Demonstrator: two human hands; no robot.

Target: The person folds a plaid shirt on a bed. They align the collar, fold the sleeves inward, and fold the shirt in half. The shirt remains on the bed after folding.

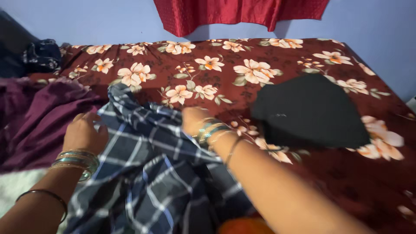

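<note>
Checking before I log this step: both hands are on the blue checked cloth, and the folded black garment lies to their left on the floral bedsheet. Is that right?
Not quite. The head view shows the folded black garment to the right of the hands, not the left. The rest holds: the left hand and right hand are both on the blue checked cloth, and the garment lies on the floral bedsheet.

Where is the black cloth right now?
In the head view, the folded black cloth lies on the right side of the maroon flowered bedsheet, just right of the right hand and the dark blue checked shirt.

both hands' fingertips buried in checked shirt [147, 173], red curtain [234, 13] cut off above, frame motion-blurred
</note>
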